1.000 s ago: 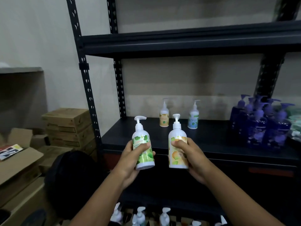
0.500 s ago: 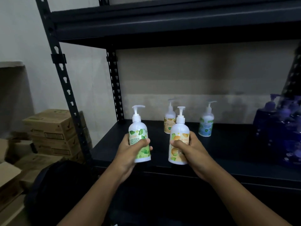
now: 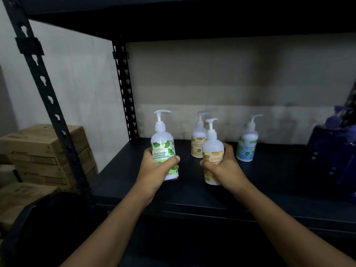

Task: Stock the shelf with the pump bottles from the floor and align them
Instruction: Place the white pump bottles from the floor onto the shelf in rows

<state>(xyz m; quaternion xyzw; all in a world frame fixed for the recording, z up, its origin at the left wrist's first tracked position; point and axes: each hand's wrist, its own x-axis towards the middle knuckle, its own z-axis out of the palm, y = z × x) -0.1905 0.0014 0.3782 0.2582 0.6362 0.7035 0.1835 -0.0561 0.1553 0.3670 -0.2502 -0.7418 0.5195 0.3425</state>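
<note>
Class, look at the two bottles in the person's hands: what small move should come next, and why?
Probably set both down. The left hand holds the green-label bottle and the right hand the orange-label bottle over the shelf, in front of two bottles already standing at the back.

The single head-worn camera looked forward and slightly down, close to the black shelf (image 3: pixel 250 182), arms reaching in from below.

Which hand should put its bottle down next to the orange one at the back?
Probably the right hand. Its orange bottle is already just in front of the standing orange bottle. The left hand holds its green bottle farther left.
</note>
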